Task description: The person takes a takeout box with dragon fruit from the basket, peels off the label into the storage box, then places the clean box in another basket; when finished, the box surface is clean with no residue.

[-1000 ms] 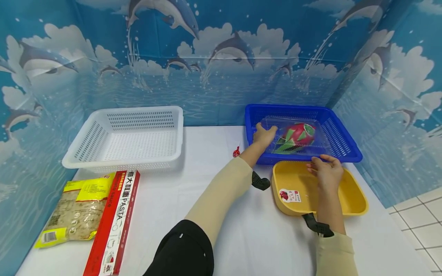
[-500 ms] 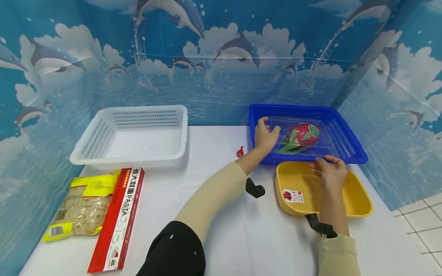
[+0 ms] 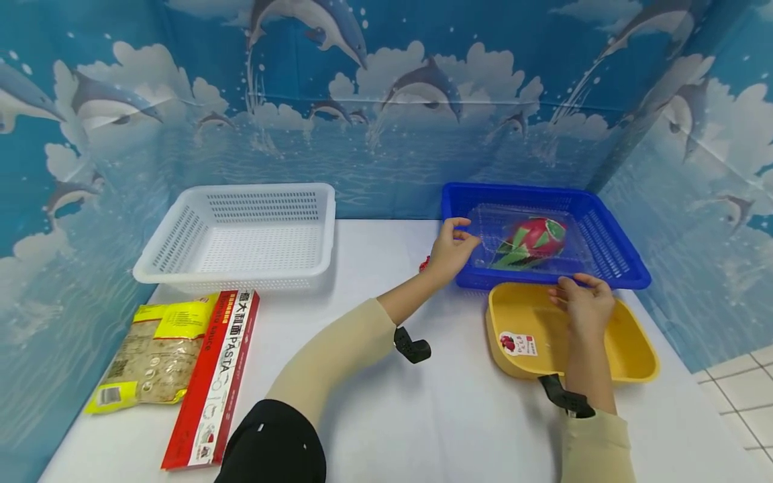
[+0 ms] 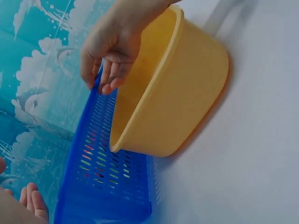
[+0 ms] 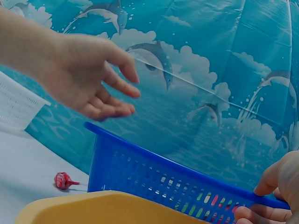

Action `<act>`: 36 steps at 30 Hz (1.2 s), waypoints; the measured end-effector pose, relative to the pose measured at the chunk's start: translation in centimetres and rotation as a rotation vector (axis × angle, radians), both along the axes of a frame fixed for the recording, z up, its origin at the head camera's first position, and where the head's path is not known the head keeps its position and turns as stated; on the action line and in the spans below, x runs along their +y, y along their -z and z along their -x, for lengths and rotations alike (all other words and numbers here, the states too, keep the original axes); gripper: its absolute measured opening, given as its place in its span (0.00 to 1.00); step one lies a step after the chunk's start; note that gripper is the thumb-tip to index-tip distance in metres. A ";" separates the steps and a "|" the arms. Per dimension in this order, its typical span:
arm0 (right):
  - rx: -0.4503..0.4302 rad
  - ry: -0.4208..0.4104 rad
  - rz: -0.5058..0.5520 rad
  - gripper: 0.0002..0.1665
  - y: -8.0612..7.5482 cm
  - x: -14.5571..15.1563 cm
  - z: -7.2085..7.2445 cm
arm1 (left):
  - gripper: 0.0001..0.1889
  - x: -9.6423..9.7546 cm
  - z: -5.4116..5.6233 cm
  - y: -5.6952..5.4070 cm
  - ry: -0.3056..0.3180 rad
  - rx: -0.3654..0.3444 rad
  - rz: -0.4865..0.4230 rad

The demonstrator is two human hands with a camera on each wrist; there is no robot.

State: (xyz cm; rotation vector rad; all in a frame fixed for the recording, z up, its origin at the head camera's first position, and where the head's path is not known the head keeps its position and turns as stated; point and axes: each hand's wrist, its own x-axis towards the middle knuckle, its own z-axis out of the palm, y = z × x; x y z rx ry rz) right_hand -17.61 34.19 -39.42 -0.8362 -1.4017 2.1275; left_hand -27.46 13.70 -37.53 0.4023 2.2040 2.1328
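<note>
A blue basket (image 3: 610, 248) stands at the back right. In it lies a clear plastic container (image 3: 489, 218) with a red and green dragon fruit (image 3: 542, 236). My right hand (image 3: 584, 308) pinches the basket's front rim, as the left wrist view also shows. My left hand (image 3: 448, 253) hovers by the basket's left front corner, holding nothing. In the right wrist view the left hand (image 5: 88, 77) appears above the rim, fingers loosely bent and apart from it. A wrapped red lollipop (image 5: 63, 180) lies on the table left of the basket, mostly hidden in the head view.
A yellow tub (image 3: 513, 315) with a fruit label stands in front of the blue basket, under my right forearm. A white basket (image 3: 266, 248) sits at the back left. Before it lie a red pasta box (image 3: 211, 389) and a yellow-and-clear food bag (image 3: 160, 362).
My left hand has come away from the container and the blue basket, moving left and toward me. The right hand stays at the front rim. The head view has shifted slightly.
</note>
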 end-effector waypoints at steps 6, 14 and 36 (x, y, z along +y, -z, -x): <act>0.006 0.002 0.009 0.18 0.1 0.2 -0.1 | 0.18 -2.0 -1.6 -0.8 0.066 -0.025 -0.014; -0.004 0.014 -0.014 0.17 -0.2 0.6 -0.1 | 0.17 -5.1 -3.7 -0.8 0.085 -0.027 -0.105; -0.167 -0.020 -0.140 0.15 -1.3 1.6 -1.4 | 0.22 -17.1 -7.7 -0.2 -0.096 0.246 0.208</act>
